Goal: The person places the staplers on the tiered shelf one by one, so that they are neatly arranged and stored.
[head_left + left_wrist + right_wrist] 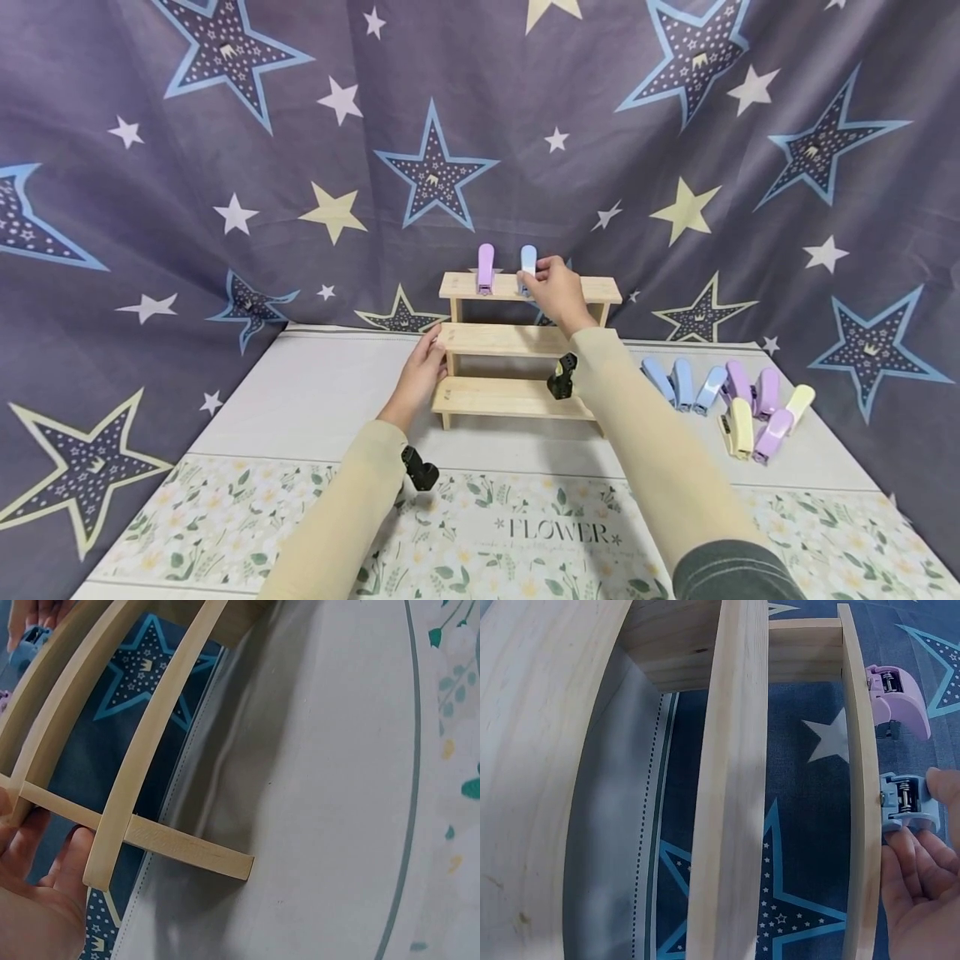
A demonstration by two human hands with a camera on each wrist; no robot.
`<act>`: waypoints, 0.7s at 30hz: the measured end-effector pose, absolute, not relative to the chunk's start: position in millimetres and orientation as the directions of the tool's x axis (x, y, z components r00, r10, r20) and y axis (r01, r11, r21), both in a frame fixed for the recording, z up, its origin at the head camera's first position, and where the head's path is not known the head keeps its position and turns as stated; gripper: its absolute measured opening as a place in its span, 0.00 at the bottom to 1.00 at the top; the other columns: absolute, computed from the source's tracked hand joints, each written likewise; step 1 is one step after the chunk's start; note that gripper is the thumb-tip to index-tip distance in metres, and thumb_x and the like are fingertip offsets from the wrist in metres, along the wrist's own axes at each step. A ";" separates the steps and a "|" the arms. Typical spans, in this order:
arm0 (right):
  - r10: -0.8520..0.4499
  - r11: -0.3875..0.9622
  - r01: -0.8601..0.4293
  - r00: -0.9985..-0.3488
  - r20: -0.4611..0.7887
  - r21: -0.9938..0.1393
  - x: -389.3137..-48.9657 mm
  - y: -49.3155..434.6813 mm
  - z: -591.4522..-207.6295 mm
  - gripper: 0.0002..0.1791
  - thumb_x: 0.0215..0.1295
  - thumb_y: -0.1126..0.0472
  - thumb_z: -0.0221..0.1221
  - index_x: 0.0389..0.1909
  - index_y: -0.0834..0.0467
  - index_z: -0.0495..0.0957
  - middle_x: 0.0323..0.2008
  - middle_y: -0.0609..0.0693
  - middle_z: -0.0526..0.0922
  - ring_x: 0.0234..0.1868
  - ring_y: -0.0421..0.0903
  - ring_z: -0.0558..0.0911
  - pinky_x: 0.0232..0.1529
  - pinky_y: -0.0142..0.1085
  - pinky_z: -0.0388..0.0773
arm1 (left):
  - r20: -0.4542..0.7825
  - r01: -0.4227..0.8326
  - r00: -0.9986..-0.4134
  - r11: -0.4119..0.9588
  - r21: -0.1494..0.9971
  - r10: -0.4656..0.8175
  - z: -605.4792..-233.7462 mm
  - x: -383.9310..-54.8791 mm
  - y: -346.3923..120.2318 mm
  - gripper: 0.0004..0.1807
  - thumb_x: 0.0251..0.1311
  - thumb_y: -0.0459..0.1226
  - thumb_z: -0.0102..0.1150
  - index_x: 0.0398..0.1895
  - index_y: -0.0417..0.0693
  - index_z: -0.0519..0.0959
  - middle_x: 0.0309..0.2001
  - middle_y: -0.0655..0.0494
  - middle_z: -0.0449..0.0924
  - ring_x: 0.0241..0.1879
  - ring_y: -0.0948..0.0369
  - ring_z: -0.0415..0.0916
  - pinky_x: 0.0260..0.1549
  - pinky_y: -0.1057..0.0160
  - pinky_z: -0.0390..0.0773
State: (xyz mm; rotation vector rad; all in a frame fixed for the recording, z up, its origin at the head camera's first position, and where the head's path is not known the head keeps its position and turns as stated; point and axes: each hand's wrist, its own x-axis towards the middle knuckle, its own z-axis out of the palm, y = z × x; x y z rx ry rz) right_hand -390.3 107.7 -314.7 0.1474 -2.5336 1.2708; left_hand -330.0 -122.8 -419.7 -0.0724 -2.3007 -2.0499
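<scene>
A three-tier wooden stand [510, 337] stands near the back of the table. My left hand [422, 371] grips its left end at the middle tier; in the left wrist view its fingers [71, 862] curl against the side piece. On the top tier, my right hand [558, 292] pinches a light blue stapler [528, 258], set upright. Left of it a purple stapler [486, 267] stands upright on the same tier, apart from the blue one. The right wrist view shows the blue stapler [909, 801] between thumb and fingers, its base at the board.
Several blue, purple and cream staplers [738, 404] lie in a group on the table right of the stand. A floral mat [465, 533] covers the front. A dark star-patterned curtain [480, 125] hangs behind the table.
</scene>
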 end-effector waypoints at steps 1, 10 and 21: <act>0.045 0.604 -0.224 -0.949 0.313 -0.765 -390.4 107.5 -315.1 0.27 0.71 0.49 0.61 0.60 0.65 0.70 0.48 0.58 0.82 0.48 0.52 0.82 0.49 0.42 0.81 | 0.073 0.072 -0.997 0.113 0.991 -0.004 -419.6 -329.6 -122.7 0.28 0.80 0.42 0.38 0.80 0.53 0.54 0.72 0.41 0.61 0.69 0.44 0.64 0.66 0.48 0.69; 0.051 0.569 -0.227 -0.950 0.309 -0.790 -390.7 107.5 -318.2 0.29 0.72 0.48 0.60 0.62 0.64 0.68 0.50 0.58 0.81 0.50 0.52 0.81 0.50 0.42 0.81 | 0.071 0.070 -0.997 0.110 0.991 -0.005 -420.0 -329.9 -123.2 0.28 0.81 0.42 0.37 0.80 0.53 0.54 0.73 0.41 0.61 0.69 0.44 0.64 0.66 0.48 0.69; 0.008 0.539 -0.294 -0.935 0.354 -0.789 -379.8 122.6 -317.0 0.31 0.72 0.48 0.59 0.66 0.64 0.66 0.52 0.59 0.78 0.51 0.53 0.81 0.52 0.44 0.79 | 0.071 0.069 -0.997 0.106 0.992 -0.010 -420.3 -330.1 -122.3 0.28 0.80 0.42 0.38 0.80 0.53 0.55 0.72 0.41 0.62 0.69 0.45 0.64 0.66 0.49 0.69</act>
